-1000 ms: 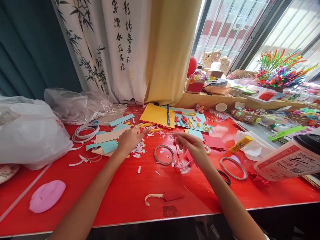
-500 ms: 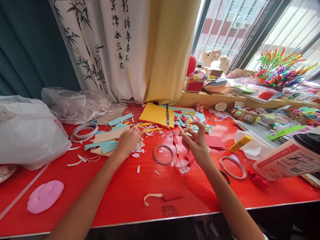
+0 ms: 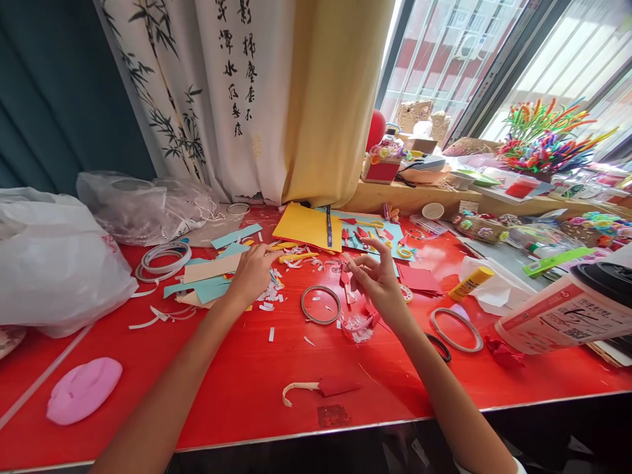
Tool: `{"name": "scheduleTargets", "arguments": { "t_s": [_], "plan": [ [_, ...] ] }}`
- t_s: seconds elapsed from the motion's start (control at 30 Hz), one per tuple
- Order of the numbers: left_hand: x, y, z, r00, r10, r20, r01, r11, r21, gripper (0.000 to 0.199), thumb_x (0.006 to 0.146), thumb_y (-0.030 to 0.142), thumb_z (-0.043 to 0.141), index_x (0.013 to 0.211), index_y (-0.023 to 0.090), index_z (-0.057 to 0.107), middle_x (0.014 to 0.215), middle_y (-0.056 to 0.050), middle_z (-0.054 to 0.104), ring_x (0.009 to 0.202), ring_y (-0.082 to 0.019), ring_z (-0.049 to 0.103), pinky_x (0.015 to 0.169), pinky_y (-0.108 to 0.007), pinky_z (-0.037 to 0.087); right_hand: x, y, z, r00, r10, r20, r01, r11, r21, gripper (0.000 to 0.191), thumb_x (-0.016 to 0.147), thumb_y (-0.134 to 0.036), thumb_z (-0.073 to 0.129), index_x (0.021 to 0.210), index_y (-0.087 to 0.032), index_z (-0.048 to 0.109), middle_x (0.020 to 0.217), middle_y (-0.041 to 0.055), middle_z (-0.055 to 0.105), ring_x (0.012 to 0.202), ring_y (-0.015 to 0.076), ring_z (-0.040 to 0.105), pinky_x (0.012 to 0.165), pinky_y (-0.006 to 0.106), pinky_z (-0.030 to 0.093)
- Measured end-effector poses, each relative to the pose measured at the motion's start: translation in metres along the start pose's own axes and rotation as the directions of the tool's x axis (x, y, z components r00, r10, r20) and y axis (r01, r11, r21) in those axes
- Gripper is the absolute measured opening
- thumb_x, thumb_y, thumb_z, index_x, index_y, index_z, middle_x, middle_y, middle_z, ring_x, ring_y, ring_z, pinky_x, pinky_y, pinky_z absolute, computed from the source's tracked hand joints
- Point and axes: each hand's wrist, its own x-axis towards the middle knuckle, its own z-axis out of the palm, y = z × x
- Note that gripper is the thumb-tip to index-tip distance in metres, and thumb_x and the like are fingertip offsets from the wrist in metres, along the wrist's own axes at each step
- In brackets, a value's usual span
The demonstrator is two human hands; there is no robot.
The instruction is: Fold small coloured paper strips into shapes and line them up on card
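My left hand (image 3: 254,270) is over the cut paper strips, fingers drawn together among white and yellow scraps (image 3: 299,257); what they pinch is hidden. Beside it lie a beige paper strip (image 3: 210,268) and blue paper strips (image 3: 217,289). My right hand (image 3: 378,280) hovers above the table's middle, thumb and fingertips pinched, index finger bent up. Anything in that pinch is too small to name. Below it sit a small clear dish (image 3: 358,328) with white bits and a red paper piece (image 3: 345,278). Near the front edge rests a red paper shape (image 3: 340,386) with a curled beige stem (image 3: 299,387).
A tape ring (image 3: 320,322) lies between the hands. Yellow paper sheets (image 3: 306,227) and yellow scissors (image 3: 405,251) are behind. At right are red paper squares (image 3: 419,280), a glue stick (image 3: 471,283) and a large cup (image 3: 557,309). Plastic bags (image 3: 59,263) crowd the left.
The view has shifted slightly. My right hand's pinch has turned, and the pale strip seen at its fingertips before no longer shows clearly. My left hand stays over the scraps.
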Motion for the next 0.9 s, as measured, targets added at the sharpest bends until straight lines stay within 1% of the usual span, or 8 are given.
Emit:
{"name": "scheduleTargets", "arguments": {
  "t_s": [0.17, 0.23, 0.3, 0.37, 0.47, 0.63, 0.77, 0.9],
  "plan": [
    [-0.001, 0.002, -0.001, 0.999, -0.008, -0.051, 0.010, 0.999, 0.036, 0.029, 0.087, 0.023, 0.034, 0.107, 0.016, 0.054, 0.084, -0.008, 0.067, 0.089, -0.021, 0.059, 0.096, -0.039, 0.031, 0.000, 0.007, -0.001, 1.000, 0.012, 0.021, -0.011, 0.997, -0.072, 0.019, 0.084, -0.030, 0.047, 0.100, -0.026, 0.037, 0.079, -0.0021, 0.051, 0.053, 0.0077, 0.050, 0.045, 0.021, 0.037],
    [-0.002, 0.003, -0.003, 0.997, 0.027, -0.072, -0.024, 0.999, 0.044, 0.033, 0.085, 0.019, 0.037, 0.115, 0.017, 0.049, 0.096, -0.010, 0.064, 0.098, -0.022, 0.056, 0.100, -0.043, 0.024, 0.000, 0.008, -0.002, 0.998, -0.002, 0.058, 0.010, 0.989, -0.150, 0.006, 0.086, -0.027, 0.043, 0.086, -0.023, 0.040, 0.082, -0.0004, 0.052, 0.057, 0.0085, 0.050, 0.050, 0.022, 0.039],
    [-0.003, 0.004, -0.004, 0.994, 0.093, -0.058, -0.091, 0.995, 0.040, 0.034, 0.082, 0.017, 0.040, 0.114, 0.021, 0.051, 0.104, -0.010, 0.062, 0.106, -0.024, 0.052, 0.103, -0.050, 0.015, 0.000, 0.007, -0.003, 0.987, -0.053, 0.154, 0.094, 0.958, -0.273, 0.012, 0.086, -0.022, 0.040, 0.075, -0.021, 0.044, 0.084, 0.0023, 0.052, 0.069, 0.0117, 0.053, 0.060, 0.026, 0.042],
    [-0.005, 0.005, -0.004, 0.990, 0.136, -0.039, -0.135, 0.990, 0.030, 0.034, 0.080, 0.011, 0.040, 0.109, 0.023, 0.055, 0.109, -0.009, 0.059, 0.112, -0.025, 0.047, 0.104, -0.053, 0.009, -0.002, 0.006, -0.001, 0.950, -0.075, 0.302, 0.192, 0.905, -0.379, 0.019, 0.086, -0.017, 0.038, 0.072, -0.020, 0.051, 0.084, 0.0038, 0.053, 0.079, 0.0143, 0.053, 0.071, 0.030, 0.043],
    [-0.007, 0.005, -0.002, 0.988, 0.151, -0.042, -0.149, 0.987, 0.057, 0.040, 0.076, 0.009, 0.043, 0.111, 0.023, 0.054, 0.119, -0.011, 0.052, 0.121, -0.028, 0.037, 0.103, -0.057, 0.005, -0.007, 0.006, 0.007, 0.868, 0.021, 0.497, 0.251, 0.843, -0.475, 0.014, 0.085, -0.019, 0.044, 0.083, -0.021, 0.058, 0.084, 0.0037, 0.055, 0.073, 0.0138, 0.052, 0.070, 0.029, 0.043],
    [-0.007, 0.004, -0.002, 0.991, 0.133, 0.019, -0.134, 0.984, 0.119, 0.038, 0.079, 0.008, 0.038, 0.109, 0.023, 0.057, 0.092, -0.009, 0.061, 0.099, -0.024, 0.052, 0.102, -0.054, 0.012, -0.017, 0.018, 0.021, 0.786, 0.145, 0.601, 0.342, 0.708, -0.618, 0.012, 0.078, -0.027, 0.059, 0.087, -0.019, 0.058, 0.088, 0.0054, 0.056, 0.078, 0.0162, 0.054, 0.066, 0.026, 0.042],
    [-0.005, 0.004, -0.007, 0.992, 0.114, -0.061, -0.106, 0.987, 0.121, 0.026, 0.082, 0.017, 0.041, 0.096, 0.018, 0.062, 0.096, -0.012, 0.058, 0.102, -0.027, 0.048, 0.098, -0.050, 0.022, -0.018, 0.026, 0.024, 0.821, 0.112, 0.560, 0.360, 0.660, -0.660, 0.007, 0.083, -0.018, 0.048, 0.083, -0.018, 0.055, 0.086, 0.0059, 0.056, 0.075, 0.0151, 0.054, 0.063, 0.025, 0.040],
    [-0.005, 0.004, -0.007, 0.992, 0.079, 0.096, -0.092, 0.987, 0.135, 0.028, 0.082, 0.016, 0.037, 0.086, 0.018, 0.065, 0.078, -0.011, 0.061, 0.082, -0.025, 0.055, 0.079, -0.041, 0.037, -0.013, 0.021, 0.021, 0.948, 0.034, 0.318, 0.201, 0.709, -0.676, 0.010, 0.087, -0.022, 0.040, 0.086, -0.019, 0.050, 0.081, 0.0042, 0.058, 0.065, 0.0141, 0.051, 0.059, 0.025, 0.037]
  ]
}}
